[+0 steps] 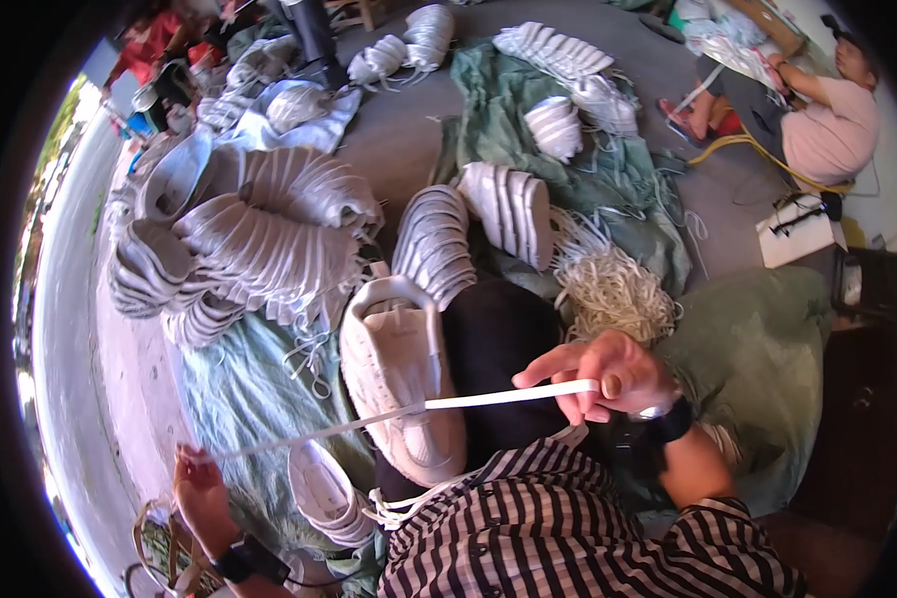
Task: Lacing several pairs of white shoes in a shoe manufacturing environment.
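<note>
A white shoelace (498, 398) is stretched between my two hands, across the front of my body. Its left end sits in the closed fingertips of my left hand (200, 490), low at the left. My right hand (608, 377) pinches the other end, with the index finger pointing out to the left. Under the lace, a white shoe upper (394, 374) rests on my lap, its opening away from me and its toe toward me. The lace passes over the toe part. White laces (414, 503) also lie by my waist.
Nested stacks of pale shoe uppers (269, 249) lie at the left, with another stack (508, 211) ahead. A heap of white laces (613, 284) sits beyond my right hand. Green sheeting (747, 369) spreads at the right. A seated co-worker (827, 130) holds white material at the far right.
</note>
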Tool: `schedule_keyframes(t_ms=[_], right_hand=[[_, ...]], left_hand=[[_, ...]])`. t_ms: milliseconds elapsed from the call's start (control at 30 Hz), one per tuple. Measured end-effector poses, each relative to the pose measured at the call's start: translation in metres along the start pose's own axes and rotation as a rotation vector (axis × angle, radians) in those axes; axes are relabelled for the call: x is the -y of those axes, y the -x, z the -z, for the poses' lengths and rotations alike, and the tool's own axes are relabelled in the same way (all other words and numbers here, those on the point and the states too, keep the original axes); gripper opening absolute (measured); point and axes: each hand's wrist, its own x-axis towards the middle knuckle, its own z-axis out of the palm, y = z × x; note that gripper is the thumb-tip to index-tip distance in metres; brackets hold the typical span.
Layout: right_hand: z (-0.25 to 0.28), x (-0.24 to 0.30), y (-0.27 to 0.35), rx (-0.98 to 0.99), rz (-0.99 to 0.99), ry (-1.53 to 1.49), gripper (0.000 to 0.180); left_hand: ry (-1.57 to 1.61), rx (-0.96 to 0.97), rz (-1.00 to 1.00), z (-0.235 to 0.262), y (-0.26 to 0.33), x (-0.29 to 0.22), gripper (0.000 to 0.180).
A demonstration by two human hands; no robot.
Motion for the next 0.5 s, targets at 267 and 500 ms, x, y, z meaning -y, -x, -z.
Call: schedule_keyframes(t_ms=[267,500], right_hand=[[0.005,0.093,0.043,0.085,0.673,-0.251,0.033],[0.058,0.220,0.209,-0.631,1.002,0.013,0.041]], left_hand=[[-0.570,0.141,-0.336,0.099,-0.103,-0.076,0.012],[-0.550,0.083,-0.310,0.065,-0.141,-0.046,0.015]])
